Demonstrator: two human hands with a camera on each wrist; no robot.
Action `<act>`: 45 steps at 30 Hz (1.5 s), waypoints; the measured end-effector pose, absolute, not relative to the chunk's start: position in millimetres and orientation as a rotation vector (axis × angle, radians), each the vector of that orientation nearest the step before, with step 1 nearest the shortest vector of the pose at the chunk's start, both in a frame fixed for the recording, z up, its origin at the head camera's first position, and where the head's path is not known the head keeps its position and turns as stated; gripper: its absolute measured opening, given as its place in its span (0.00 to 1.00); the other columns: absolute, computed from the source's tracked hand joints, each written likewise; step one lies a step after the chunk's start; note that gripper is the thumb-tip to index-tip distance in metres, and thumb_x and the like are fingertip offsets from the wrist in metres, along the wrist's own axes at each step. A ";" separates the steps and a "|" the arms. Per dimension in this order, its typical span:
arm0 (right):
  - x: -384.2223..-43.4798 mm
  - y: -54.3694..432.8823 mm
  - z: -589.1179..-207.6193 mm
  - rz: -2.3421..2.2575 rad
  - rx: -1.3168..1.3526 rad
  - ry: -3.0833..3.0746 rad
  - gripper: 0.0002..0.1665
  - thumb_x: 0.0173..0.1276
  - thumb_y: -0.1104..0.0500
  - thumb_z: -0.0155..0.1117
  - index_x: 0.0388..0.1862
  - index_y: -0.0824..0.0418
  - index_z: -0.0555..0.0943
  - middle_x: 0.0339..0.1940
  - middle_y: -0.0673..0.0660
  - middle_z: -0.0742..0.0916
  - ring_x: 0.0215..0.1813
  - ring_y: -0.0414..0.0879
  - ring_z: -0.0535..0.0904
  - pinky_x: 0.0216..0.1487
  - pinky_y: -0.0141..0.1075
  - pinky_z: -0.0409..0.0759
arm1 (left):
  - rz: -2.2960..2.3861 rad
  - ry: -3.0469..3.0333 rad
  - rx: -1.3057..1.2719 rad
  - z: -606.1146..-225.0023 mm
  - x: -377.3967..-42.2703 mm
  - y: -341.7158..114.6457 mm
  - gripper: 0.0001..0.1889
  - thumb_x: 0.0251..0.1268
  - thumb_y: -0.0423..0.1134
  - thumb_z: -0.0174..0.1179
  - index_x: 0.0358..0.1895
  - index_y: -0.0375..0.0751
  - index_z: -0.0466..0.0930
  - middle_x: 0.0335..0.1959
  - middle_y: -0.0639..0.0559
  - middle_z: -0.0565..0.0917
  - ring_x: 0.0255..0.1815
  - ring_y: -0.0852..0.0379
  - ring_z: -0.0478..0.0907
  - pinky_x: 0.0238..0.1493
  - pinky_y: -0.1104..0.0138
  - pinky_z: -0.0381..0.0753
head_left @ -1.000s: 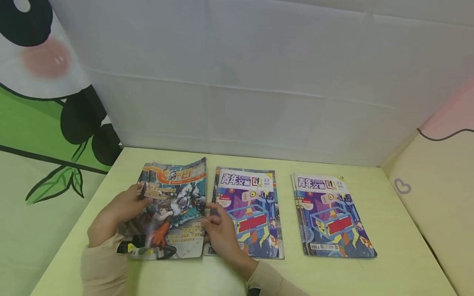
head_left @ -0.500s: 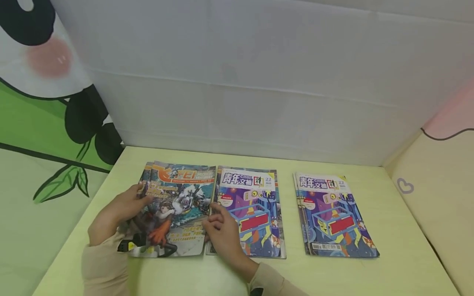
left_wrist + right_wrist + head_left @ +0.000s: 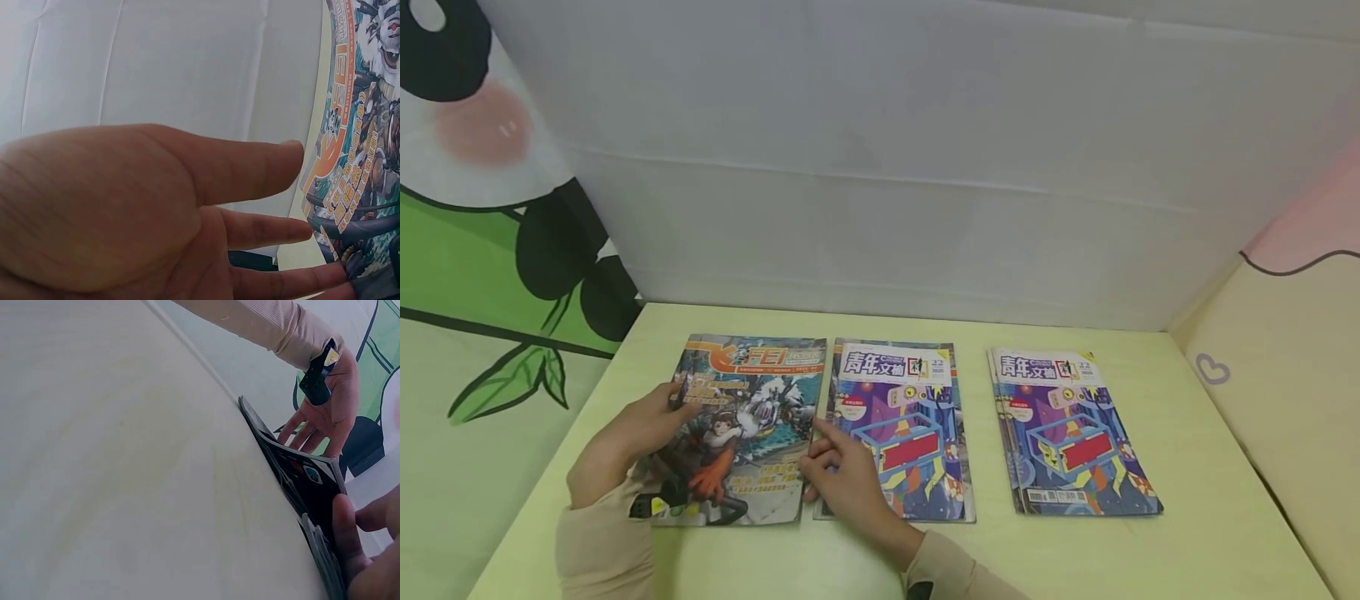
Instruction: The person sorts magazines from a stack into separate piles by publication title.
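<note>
A comic-style magazine (image 3: 760, 433) with orange lettering lies at the table's left, its right side raised a little. My left hand (image 3: 636, 429) is at its left edge, fingers and thumb straight; in the left wrist view the fingertips (image 3: 325, 275) meet that edge. With thumb and index finger, my right hand (image 3: 850, 479) pinches the magazine's right edge. The right wrist view shows the dark underside (image 3: 306, 478) lifted off whatever lies below, near the right thumb (image 3: 345, 531).
Beside it, a purple-covered magazine (image 3: 917, 492) tops a pile, overlapped by the right hand. Farther right is a small fanned pile of purple magazines (image 3: 1075, 450). White cloth (image 3: 880, 208) hangs behind the pale yellow table (image 3: 1202, 467); printed panels stand at both sides.
The comic-style magazine has slid left and now covers the similar one that showed at its left edge. Its raised top right corner has come down. My right hand follows slightly left.
</note>
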State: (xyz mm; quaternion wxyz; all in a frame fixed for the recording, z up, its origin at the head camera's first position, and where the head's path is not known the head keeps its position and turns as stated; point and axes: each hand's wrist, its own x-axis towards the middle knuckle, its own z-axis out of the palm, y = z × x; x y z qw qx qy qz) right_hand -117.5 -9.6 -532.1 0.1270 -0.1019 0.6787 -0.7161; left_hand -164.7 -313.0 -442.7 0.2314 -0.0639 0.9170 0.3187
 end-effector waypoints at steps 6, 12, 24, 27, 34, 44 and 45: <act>-118.3 -9.5 -529.6 -2.004 -0.330 1.957 0.42 0.78 0.67 0.71 0.87 0.64 0.67 0.53 0.59 0.86 0.27 0.39 0.83 0.30 0.34 0.89 | 0.865 2.529 -0.183 -444.3 -161.3 -316.6 0.43 0.92 0.49 0.45 0.80 0.07 0.41 0.78 0.09 0.55 0.77 0.11 0.59 0.73 0.26 0.69; -119.7 -6.2 -524.7 -1.858 -0.364 2.023 0.46 0.80 0.61 0.72 0.91 0.59 0.62 0.62 0.55 0.83 0.24 0.40 0.83 0.35 0.33 0.87 | 0.854 2.541 -0.150 -440.3 -161.2 -316.7 0.44 0.93 0.52 0.44 0.81 0.08 0.42 0.79 0.09 0.53 0.79 0.11 0.56 0.74 0.26 0.67; -128.0 2.1 -516.6 -1.790 -0.413 1.896 0.47 0.84 0.61 0.67 0.93 0.54 0.57 0.63 0.56 0.82 0.27 0.43 0.83 0.38 0.32 0.86 | 0.812 2.568 -0.133 -438.0 -163.1 -313.1 0.43 0.93 0.51 0.45 0.80 0.07 0.45 0.77 0.08 0.57 0.77 0.10 0.59 0.74 0.26 0.67; -129.0 2.1 -516.6 -1.781 -0.405 1.880 0.47 0.84 0.61 0.68 0.93 0.52 0.57 0.61 0.54 0.82 0.27 0.44 0.83 0.36 0.32 0.85 | 0.799 2.576 -0.136 -438.6 -163.1 -312.1 0.43 0.93 0.51 0.46 0.80 0.07 0.45 0.78 0.08 0.56 0.78 0.10 0.58 0.75 0.26 0.66; -130.9 2.9 -517.1 -1.788 -0.390 1.846 0.47 0.85 0.62 0.66 0.94 0.55 0.56 0.57 0.55 0.83 0.27 0.43 0.84 0.35 0.31 0.83 | 0.808 2.559 -0.131 -437.1 -161.8 -311.2 0.44 0.94 0.51 0.45 0.80 0.07 0.42 0.79 0.08 0.53 0.79 0.10 0.55 0.76 0.25 0.65; -126.3 1.3 -516.5 -1.812 -0.399 1.947 0.41 0.85 0.61 0.65 0.90 0.64 0.61 0.62 0.58 0.82 0.26 0.40 0.83 0.41 0.29 0.84 | 0.812 2.568 -0.138 -433.4 -162.1 -310.0 0.44 0.94 0.53 0.44 0.80 0.09 0.45 0.79 0.10 0.57 0.78 0.11 0.58 0.74 0.25 0.68; -125.9 0.7 -516.0 -1.817 -0.390 1.967 0.40 0.85 0.62 0.65 0.90 0.65 0.63 0.64 0.58 0.82 0.26 0.40 0.83 0.42 0.29 0.84 | 0.812 2.579 -0.141 -432.8 -162.2 -309.7 0.43 0.93 0.53 0.45 0.81 0.09 0.46 0.78 0.10 0.59 0.77 0.12 0.61 0.73 0.26 0.70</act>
